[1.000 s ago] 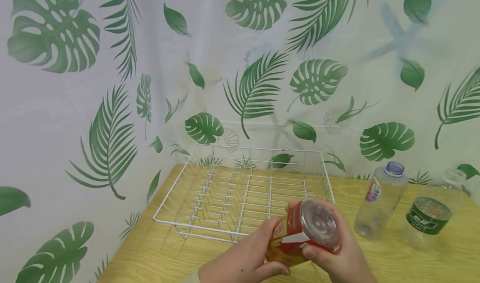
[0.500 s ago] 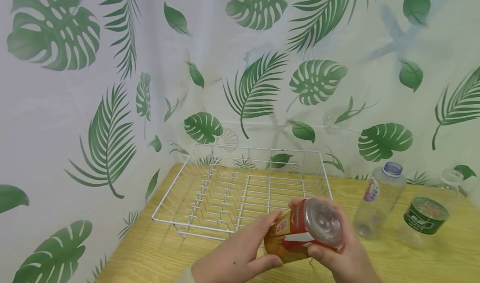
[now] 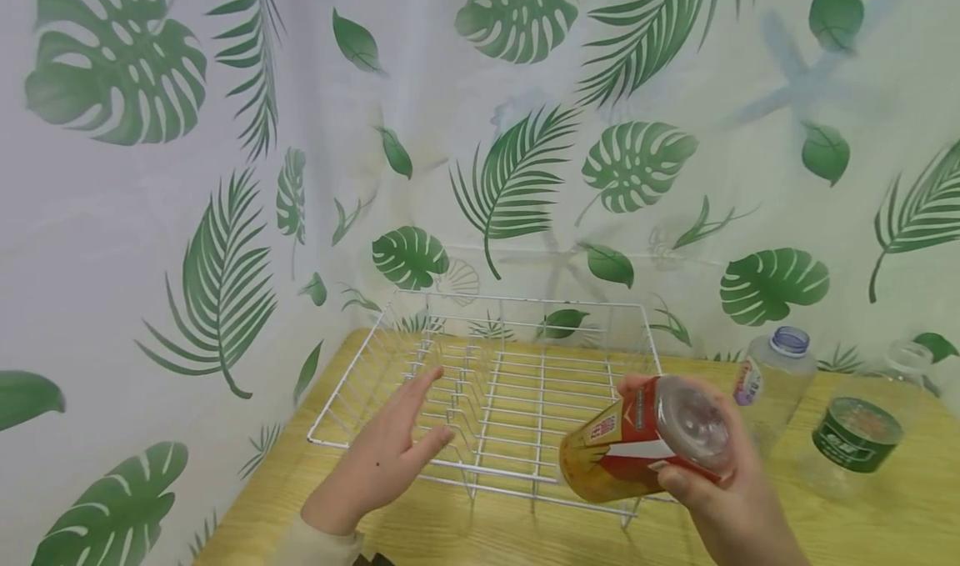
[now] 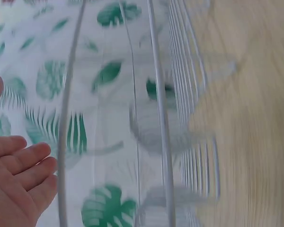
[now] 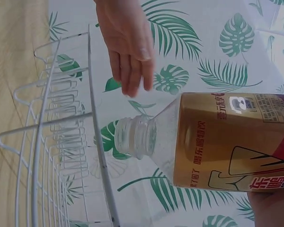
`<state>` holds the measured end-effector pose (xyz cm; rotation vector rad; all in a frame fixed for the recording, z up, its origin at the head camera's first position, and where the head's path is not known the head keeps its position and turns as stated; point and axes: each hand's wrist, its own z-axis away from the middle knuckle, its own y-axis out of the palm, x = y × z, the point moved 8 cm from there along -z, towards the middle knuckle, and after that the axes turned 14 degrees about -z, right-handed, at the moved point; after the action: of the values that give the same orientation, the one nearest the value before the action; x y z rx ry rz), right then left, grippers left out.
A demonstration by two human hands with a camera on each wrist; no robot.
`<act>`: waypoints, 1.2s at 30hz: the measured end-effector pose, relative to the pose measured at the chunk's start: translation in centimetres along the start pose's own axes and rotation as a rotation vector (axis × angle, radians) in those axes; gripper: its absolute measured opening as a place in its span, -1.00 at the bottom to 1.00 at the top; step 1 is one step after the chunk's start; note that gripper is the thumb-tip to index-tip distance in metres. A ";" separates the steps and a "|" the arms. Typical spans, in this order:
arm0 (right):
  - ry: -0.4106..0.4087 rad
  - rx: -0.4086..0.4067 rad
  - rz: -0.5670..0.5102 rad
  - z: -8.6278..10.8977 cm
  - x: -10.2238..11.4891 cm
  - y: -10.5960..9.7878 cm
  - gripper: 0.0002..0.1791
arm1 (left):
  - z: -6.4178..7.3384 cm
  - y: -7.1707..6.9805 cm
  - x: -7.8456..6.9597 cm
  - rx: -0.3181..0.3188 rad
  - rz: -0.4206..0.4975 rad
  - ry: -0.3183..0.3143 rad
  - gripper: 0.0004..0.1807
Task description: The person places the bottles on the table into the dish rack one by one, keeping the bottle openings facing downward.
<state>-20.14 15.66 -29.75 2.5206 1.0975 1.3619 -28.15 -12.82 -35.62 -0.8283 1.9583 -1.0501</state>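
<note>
White wire rack (image 3: 541,399) on wood-grain tabletop (image 3: 457,537), blue-necked bottle (image 3: 778,383) and green-labelled bottle (image 3: 857,437) to its right, leaf-print sheet (image 3: 420,91) behind.

Gold-and-red bottle (image 5: 232,142), right wrist view: red line reading "困了 喝东鹏特饮", first characters soft; larger "东鹏" near the label's lower edge; "壹元" near the upper edge, remainder unclear; fine print block beside it illegible. Head view: white lettering on green-banded bottle (image 3: 857,434), purple-necked bottle's small label (image 3: 747,383), both unreadable.
</note>
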 end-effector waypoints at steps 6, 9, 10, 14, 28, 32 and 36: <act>-0.022 -0.018 0.010 -0.1 0.7 -0.6 -0.35 | 0.7 -1.7 7.7 -0.033 -0.027 -0.175 -0.36; 0.011 -0.074 0.068 -0.1 0.8 -1.1 -0.35 | 1.2 -2.0 11.2 -0.012 0.050 -0.267 -0.36; 0.020 -0.088 0.085 0.0 0.9 -1.3 -0.34 | 1.4 -2.0 12.3 0.004 0.104 -0.299 -0.34; 0.037 -0.105 0.094 0.1 0.8 -1.9 -0.34 | 2.7 -0.9 15.7 0.091 0.382 -0.396 -0.29; 0.101 -0.258 0.426 -1.8 0.8 -3.2 -0.27 | 3.9 2.3 16.5 0.142 0.906 -0.341 -0.27; 0.107 -0.237 0.425 -3.1 0.6 -3.2 -0.28 | 3.8 2.4 16.3 0.121 0.939 -0.341 -0.29; 0.115 -0.219 0.395 -4.7 0.3 -3.0 -0.31 | 3.1 2.5 16.1 0.092 0.983 -0.329 -0.33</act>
<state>-25.23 16.91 -27.82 2.6079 0.4381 1.6298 -34.21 -25.87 -43.94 0.0696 1.6769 -0.3683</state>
